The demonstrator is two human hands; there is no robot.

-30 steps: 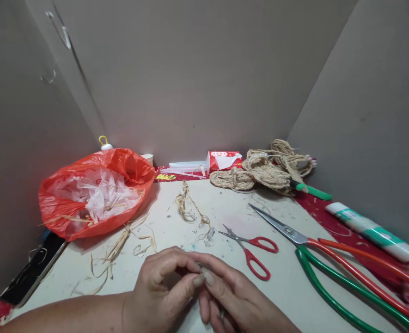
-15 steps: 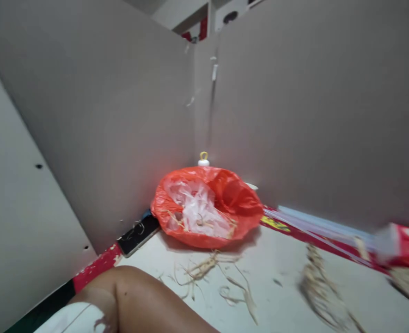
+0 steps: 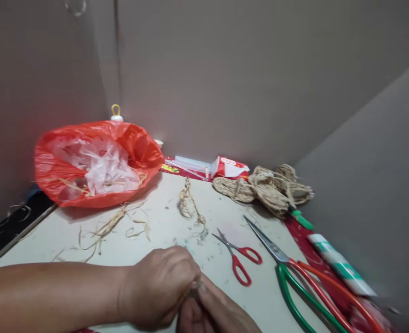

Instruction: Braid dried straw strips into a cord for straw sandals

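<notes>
My left hand (image 3: pixel 164 284) is closed in a fist at the bottom centre, its forearm reaching in from the left. Against it, my right hand (image 3: pixel 221 307) is closed too, thumb pressed to the fingers. Whatever lies between them is mostly covered; only a small dark bit shows near the thumb. Just beyond the hands, small scissors (image 3: pixel 237 256) with red handles lie on the white tabletop (image 3: pixel 176 222). A braided strand of dry fibre (image 3: pixel 190 203) rests farther back. Loose dry fibres (image 3: pixel 110 226) are scattered to the left.
A red plastic bag (image 3: pixel 145 152) with white plastic inside stands at back left, beside a black phone-like slab (image 3: pixel 17 226). Large shears (image 3: pixel 277 254), a white-green tube (image 3: pixel 341 263), coiled twine (image 3: pixel 270 192) and a red-white packet (image 3: pixel 230 167) line the right. Grey panels (image 3: pixel 225 83) enclose the back.
The view has turned right and down, so the bag now appears farther left. Both hands, the scissors, the shears and the twine coils have come into view.
</notes>
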